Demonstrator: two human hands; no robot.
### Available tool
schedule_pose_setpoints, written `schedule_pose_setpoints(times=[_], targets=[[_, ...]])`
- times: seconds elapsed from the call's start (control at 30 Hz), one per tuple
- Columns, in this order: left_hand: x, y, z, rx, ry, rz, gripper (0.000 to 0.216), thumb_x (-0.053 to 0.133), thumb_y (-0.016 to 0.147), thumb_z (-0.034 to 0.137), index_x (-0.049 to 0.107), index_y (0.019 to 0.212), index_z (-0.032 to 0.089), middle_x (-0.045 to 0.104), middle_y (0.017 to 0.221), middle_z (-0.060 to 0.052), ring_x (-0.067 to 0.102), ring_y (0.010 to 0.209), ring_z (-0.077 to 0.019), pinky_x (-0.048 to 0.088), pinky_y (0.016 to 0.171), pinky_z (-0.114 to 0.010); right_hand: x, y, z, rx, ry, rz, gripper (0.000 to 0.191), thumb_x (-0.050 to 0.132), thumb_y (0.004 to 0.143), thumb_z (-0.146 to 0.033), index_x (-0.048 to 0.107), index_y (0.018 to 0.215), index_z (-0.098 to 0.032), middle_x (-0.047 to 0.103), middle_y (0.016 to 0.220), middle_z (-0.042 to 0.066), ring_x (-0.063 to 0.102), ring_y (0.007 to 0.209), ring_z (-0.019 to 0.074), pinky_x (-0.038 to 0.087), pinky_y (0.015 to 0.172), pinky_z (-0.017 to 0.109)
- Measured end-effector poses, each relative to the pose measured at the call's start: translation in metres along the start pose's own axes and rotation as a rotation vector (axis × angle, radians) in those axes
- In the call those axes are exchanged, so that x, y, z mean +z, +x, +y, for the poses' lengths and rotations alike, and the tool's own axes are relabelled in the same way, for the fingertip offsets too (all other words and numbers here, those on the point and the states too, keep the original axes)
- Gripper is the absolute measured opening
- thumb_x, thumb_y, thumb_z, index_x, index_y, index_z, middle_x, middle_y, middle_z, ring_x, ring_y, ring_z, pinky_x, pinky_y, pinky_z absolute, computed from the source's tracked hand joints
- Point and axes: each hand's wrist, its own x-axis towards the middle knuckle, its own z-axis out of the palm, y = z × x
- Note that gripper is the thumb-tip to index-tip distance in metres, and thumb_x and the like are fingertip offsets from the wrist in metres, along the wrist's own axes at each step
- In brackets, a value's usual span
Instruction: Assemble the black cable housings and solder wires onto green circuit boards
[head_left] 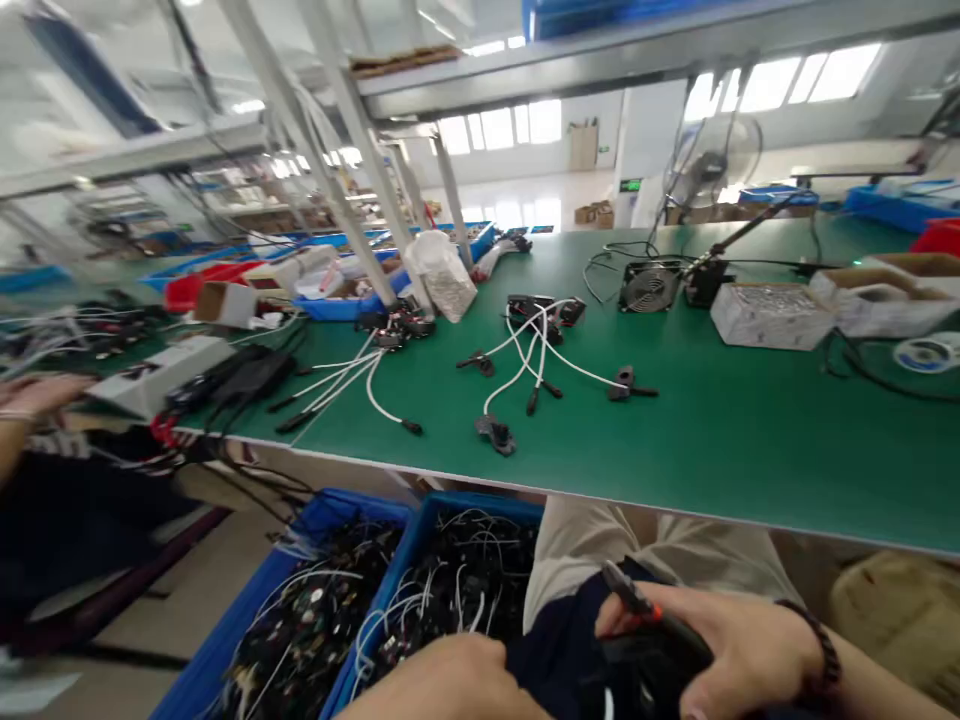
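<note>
R hand [720, 650] sits low in the lap, closed round a pliers-type tool [649, 612]: black handles w/ orange near the pivot, nose pointing up-left past the thumb. L hand [450, 680] is just left of it, cut off by the frame edge w/ fingers hidden, so can't tell if it's open or gripping anything. Directly ahead of L hand are two blue bins [416, 530] packed w/ black-and-white cable sets; both look full. Further ahead of both hands, up on the green bench [750, 450], only a few white leads [525, 365] w/ black plugs lie spread out, w/ a second bunch [352, 380] left of those. No lead visible in either hand. My read: the bulk is in the bins and little is out. Which bench pieces are finished, can't tell. Far left of L hand is another person's hand [37, 395], blurred.
</note>
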Motion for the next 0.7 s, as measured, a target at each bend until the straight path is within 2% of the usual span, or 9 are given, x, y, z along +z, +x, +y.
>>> schedule_pose_setpoints(times=[0.1, 0.17, 0.23, 0.3, 0.37, 0.47, 0.53, 0.6, 0.7], targets=[[0.002, -0.002, -0.005, 0.099, 0.204, 0.024, 0.043, 0.040, 0.102, 0.056, 0.077, 0.120, 0.044, 0.070, 0.070, -0.004, 0.051, 0.059, -0.0202, 0.039, 0.066, -0.033, 0.002, 0.003, 0.001, 0.034, 0.046, -0.026, 0.073, 0.090, 0.067, -0.047, 0.064, 0.128, -0.018, 0.068, 0.108, 0.004, 0.065, 0.097, 0.0221, 0.051, 0.090, 0.031], [0.003, -0.005, 0.004, 0.128, 0.342, 0.065, 0.046, 0.035, 0.104, 0.052, 0.074, 0.124, 0.039, 0.070, 0.073, -0.004, 0.050, 0.062, -0.0203, 0.038, 0.068, -0.032, 0.004, 0.004, 0.002, -0.036, 0.001, 0.023, 0.065, 0.084, 0.071, -0.038, 0.062, 0.128, -0.017, 0.068, 0.112, 0.005, 0.065, 0.100, 0.0224, 0.051, 0.093, 0.032], [0.002, -0.007, 0.019, 0.065, 0.368, 0.115, 0.042, 0.039, 0.105, 0.048, 0.073, 0.125, 0.034, 0.071, 0.085, -0.005, 0.057, 0.076, -0.0210, 0.042, 0.076, -0.029, 0.007, 0.004, 0.003, -0.163, -0.158, 0.154, 0.061, 0.077, 0.073, -0.027, 0.058, 0.130, -0.016, 0.067, 0.119, 0.009, 0.064, 0.108, 0.0244, 0.052, 0.097, 0.034], [0.000, -0.003, 0.033, -0.031, 0.288, 0.190, 0.037, 0.043, 0.105, 0.047, 0.071, 0.124, 0.031, 0.071, 0.102, -0.006, 0.060, 0.096, -0.0221, 0.043, 0.088, -0.028, 0.008, 0.006, 0.003, -0.331, -0.389, 0.326, 0.058, 0.067, 0.074, -0.016, 0.055, 0.131, -0.017, 0.066, 0.123, 0.011, 0.063, 0.113, 0.0238, 0.051, 0.100, 0.035], [0.000, 0.007, 0.039, -0.084, 0.143, 0.312, 0.038, 0.041, 0.106, 0.048, 0.071, 0.118, 0.028, 0.068, 0.110, -0.005, 0.060, 0.104, -0.0220, 0.043, 0.093, -0.028, 0.006, 0.008, 0.002, -0.525, -0.632, 0.427, 0.056, 0.059, 0.076, -0.008, 0.052, 0.130, -0.018, 0.066, 0.123, 0.011, 0.063, 0.114, 0.0227, 0.050, 0.102, 0.038], [0.003, 0.032, 0.033, -0.123, -0.031, 0.505, 0.048, 0.034, 0.106, 0.056, 0.064, 0.093, 0.021, 0.062, 0.095, -0.004, 0.058, 0.091, -0.0208, 0.043, 0.085, -0.029, 0.001, 0.010, 0.000, -0.737, -1.015, 0.442, 0.055, 0.054, 0.079, -0.005, 0.049, 0.133, -0.017, 0.062, 0.134, 0.015, 0.059, 0.118, 0.0256, 0.049, 0.102, 0.043], [0.006, 0.047, 0.026, -0.153, -0.063, 0.563, 0.050, 0.036, 0.104, 0.061, 0.056, 0.082, 0.020, 0.056, 0.086, -0.003, 0.053, 0.083, -0.0199, 0.041, 0.079, -0.030, -0.002, 0.009, -0.001, -0.786, -1.221, 0.449, 0.054, 0.053, 0.081, -0.006, 0.050, 0.135, -0.016, 0.058, 0.139, 0.017, 0.056, 0.115, 0.0277, 0.051, 0.096, 0.044], [0.009, 0.057, 0.022, -0.181, -0.064, 0.592, 0.048, 0.043, 0.101, 0.063, 0.054, 0.083, 0.020, 0.055, 0.084, -0.002, 0.051, 0.082, -0.0197, 0.040, 0.077, -0.031, -0.003, 0.006, -0.003, -0.810, -1.333, 0.466, 0.050, 0.052, 0.085, -0.007, 0.051, 0.134, -0.016, 0.057, 0.139, 0.017, 0.055, 0.110, 0.0272, 0.052, 0.090, 0.042], [0.014, 0.062, 0.024, -0.137, -0.146, 0.614, 0.039, 0.054, 0.098, 0.059, 0.057, 0.104, 0.020, 0.061, 0.100, -0.004, 0.058, 0.093, -0.0208, 0.045, 0.085, -0.033, -0.002, 0.003, -0.006, -0.814, -1.384, 0.471, 0.039, 0.050, 0.094, -0.010, 0.053, 0.132, -0.017, 0.055, 0.139, 0.015, 0.054, 0.106, 0.0251, 0.052, 0.087, 0.039]])
